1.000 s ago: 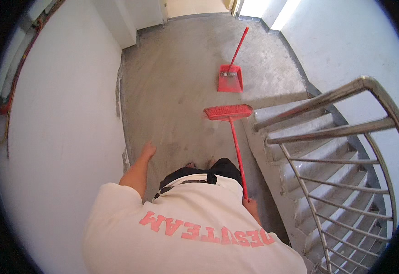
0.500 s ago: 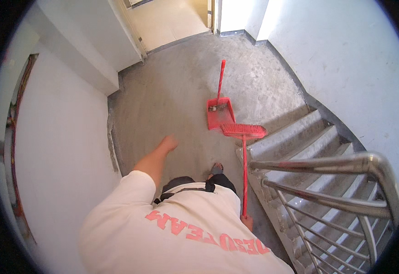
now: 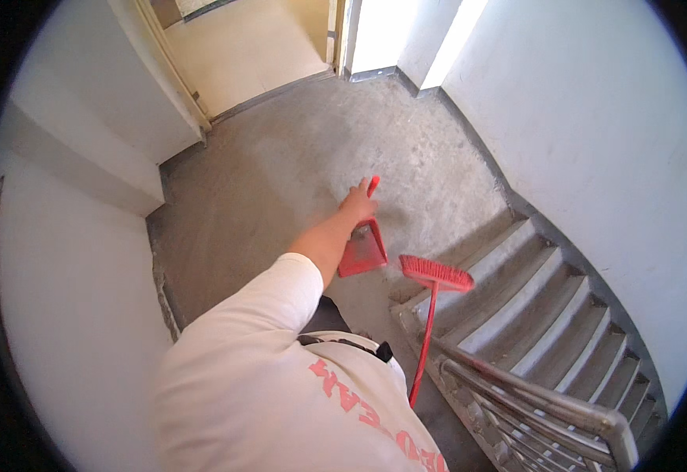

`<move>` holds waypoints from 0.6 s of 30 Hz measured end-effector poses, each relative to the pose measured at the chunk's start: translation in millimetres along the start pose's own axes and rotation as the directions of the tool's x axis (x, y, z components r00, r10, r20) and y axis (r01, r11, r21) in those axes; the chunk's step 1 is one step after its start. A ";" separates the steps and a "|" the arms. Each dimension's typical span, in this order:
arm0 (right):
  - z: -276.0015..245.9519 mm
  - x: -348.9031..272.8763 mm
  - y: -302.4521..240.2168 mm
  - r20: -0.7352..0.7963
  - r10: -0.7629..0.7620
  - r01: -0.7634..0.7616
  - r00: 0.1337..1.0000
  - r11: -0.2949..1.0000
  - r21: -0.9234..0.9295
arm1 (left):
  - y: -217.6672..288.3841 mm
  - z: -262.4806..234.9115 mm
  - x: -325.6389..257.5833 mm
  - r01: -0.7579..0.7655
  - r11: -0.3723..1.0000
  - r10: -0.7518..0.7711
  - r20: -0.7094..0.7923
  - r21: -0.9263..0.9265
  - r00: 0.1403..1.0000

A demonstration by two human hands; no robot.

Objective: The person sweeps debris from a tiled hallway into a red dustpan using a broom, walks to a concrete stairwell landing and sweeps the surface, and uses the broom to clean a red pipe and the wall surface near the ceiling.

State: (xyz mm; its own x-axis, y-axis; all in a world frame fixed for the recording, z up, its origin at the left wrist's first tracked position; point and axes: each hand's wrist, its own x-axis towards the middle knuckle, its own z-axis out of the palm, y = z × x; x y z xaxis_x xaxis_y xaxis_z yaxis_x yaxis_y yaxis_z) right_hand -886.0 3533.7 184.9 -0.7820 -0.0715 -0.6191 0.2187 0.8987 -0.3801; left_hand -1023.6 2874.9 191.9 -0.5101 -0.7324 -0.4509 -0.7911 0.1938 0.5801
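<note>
My left hand (image 3: 358, 202) reaches forward and is closed around the handle of a red dustpan (image 3: 365, 258), with the handle's tip sticking out above the fingers. My forearm covers part of the pan's left side, where some grey debris shows inside. To the right of the dustpan, and apart from it, is a red broom (image 3: 438, 273), bristles facing away from me. Its thin red stick runs back toward my body and disappears at my shirt. My right hand is hidden behind the shirt.
Concrete stairs (image 3: 532, 295) descend at the right, alongside a metal handrail (image 3: 540, 397). Pale walls (image 3: 68, 259) stand on both sides of the landing's concrete floor (image 3: 257, 181). A doorway with a pale floor (image 3: 245, 43) opens at the far left.
My left hand has reached forward and right and taken hold of the dustpan's handle. The broom's head has come apart from the dustpan. My right hand has gone out of sight.
</note>
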 end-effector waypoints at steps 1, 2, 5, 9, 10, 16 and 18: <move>9.9 4.4 -26.0 -0.006 0.008 -0.008 1.000 1.000 0.009 | 3.9 -2.8 22.0 -0.024 1.000 0.024 0.031 -0.012 0.999; 15.6 5.0 -49.4 -0.015 0.023 -0.023 1.000 1.000 0.004 | 6.6 2.4 38.3 -0.041 0.999 0.043 0.076 -0.032 0.996; 36.4 1.1 -112.6 -0.020 0.070 -0.069 0.997 0.997 0.027 | 22.0 3.6 59.2 -0.064 0.997 0.070 0.202 -0.033 0.977; 51.5 7.0 -188.1 -0.001 0.061 -0.061 0.998 0.998 0.028 | -3.8 7.2 105.7 -0.242 0.970 0.238 0.312 -0.026 0.920; 53.2 9.7 -203.2 -0.002 0.061 -0.061 0.998 0.998 0.026 | -6.2 5.5 109.8 -0.256 0.966 0.256 0.331 -0.042 0.908; 61.4 28.7 -272.2 0.013 0.020 -0.021 1.000 0.999 0.024 | -67.8 -42.9 138.9 -0.300 0.937 0.325 0.126 -0.182 0.937; 63.5 38.9 -290.7 0.018 -0.001 0.001 1.000 1.000 0.024 | -103.5 -86.1 143.3 -0.231 0.933 0.256 0.058 -0.276 0.965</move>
State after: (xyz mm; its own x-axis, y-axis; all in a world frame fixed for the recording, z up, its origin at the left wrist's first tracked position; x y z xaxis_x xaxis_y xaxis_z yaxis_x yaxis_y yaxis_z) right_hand -942.9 3242.2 227.6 -0.7715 -0.0807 -0.6311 0.2318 0.8881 -0.3969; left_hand -985.8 2693.7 125.6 -0.7140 -0.6196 -0.3260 -0.5275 0.1700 0.8324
